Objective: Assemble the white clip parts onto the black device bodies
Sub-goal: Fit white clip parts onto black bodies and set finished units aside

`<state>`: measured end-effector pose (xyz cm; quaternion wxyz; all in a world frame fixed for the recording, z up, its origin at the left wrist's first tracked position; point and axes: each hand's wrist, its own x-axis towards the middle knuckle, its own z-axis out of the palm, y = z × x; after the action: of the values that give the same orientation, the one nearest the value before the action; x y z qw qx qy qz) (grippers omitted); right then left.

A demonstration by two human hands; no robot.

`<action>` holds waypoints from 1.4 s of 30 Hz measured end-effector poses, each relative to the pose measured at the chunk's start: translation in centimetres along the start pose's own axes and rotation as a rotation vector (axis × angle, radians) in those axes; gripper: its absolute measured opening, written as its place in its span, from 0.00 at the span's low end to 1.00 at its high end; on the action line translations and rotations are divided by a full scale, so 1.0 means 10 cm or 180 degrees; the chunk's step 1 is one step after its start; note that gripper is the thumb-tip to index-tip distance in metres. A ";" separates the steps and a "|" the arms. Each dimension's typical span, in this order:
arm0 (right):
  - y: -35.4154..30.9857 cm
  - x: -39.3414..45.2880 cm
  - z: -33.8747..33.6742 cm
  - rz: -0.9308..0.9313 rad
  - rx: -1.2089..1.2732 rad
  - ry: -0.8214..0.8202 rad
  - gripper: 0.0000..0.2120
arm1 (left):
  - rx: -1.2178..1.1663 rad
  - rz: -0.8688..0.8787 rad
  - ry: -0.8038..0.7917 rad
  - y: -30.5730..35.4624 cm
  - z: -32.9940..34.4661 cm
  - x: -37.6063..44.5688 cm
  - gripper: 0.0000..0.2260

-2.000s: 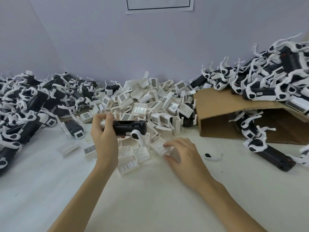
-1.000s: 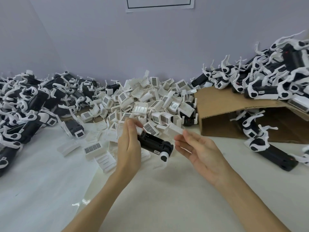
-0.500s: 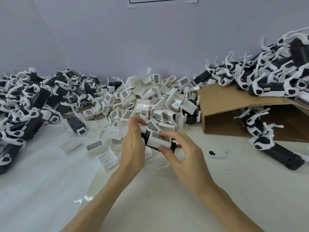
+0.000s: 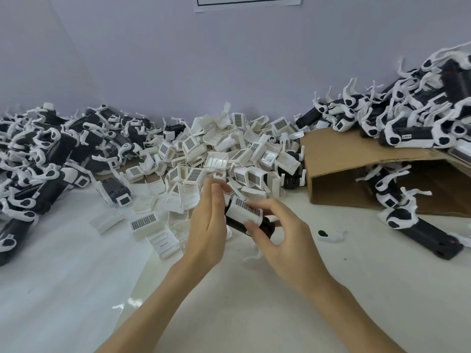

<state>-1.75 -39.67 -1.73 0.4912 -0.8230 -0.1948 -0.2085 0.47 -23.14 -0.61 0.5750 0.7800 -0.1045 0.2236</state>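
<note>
Above the table's middle I hold a black device body [image 4: 265,225] between both hands. A white clip part [image 4: 243,210] with a barcode label lies on top of the body. My left hand [image 4: 207,222] holds the body's left end, which it hides. The fingers and thumb of my right hand [image 4: 280,238] curl round the clip and the body's right end. A heap of loose white clip parts [image 4: 216,159] lies just behind my hands.
Piles of black bodies with white parts lie at the left [image 4: 38,154] and on top of a tipped cardboard box [image 4: 356,159] at the right. One black body [image 4: 428,235] lies in front of the box. A small white piece [image 4: 330,235] lies right of my hands.
My right hand picked up a white clip from the table and brought it onto the black body. Both hands have closed in on the body, which now sits tilted between them.
</note>
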 end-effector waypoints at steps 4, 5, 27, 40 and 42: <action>0.00 -0.02 -0.02 -0.0418 -0.0945 -0.0211 0.25 | 0.0091 -0.0056 -0.0175 0.00 0.01 0.00 0.10; -0.02 -0.03 -0.01 -0.0454 -0.1190 -0.0174 0.27 | 0.0093 -0.0067 -0.0208 0.01 0.02 -0.01 0.09; 0.04 0.12 -0.34 -0.1005 -0.0804 0.0533 0.23 | 0.0981 0.1385 -0.0544 0.02 -0.02 0.00 0.19; -0.01 0.16 -0.52 0.0408 0.1065 -0.0627 0.16 | 0.1796 0.2573 -0.1055 -0.04 -0.18 0.10 0.19; 0.00 0.18 -0.58 0.0426 0.0806 -0.0865 0.16 | 0.1947 0.2941 -0.1067 -0.06 -0.20 0.12 0.24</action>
<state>-1.08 -44.59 1.74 0.5727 -0.7864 -0.2289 -0.0362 1.36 -20.99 -0.05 0.1418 0.8089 -0.4545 0.3450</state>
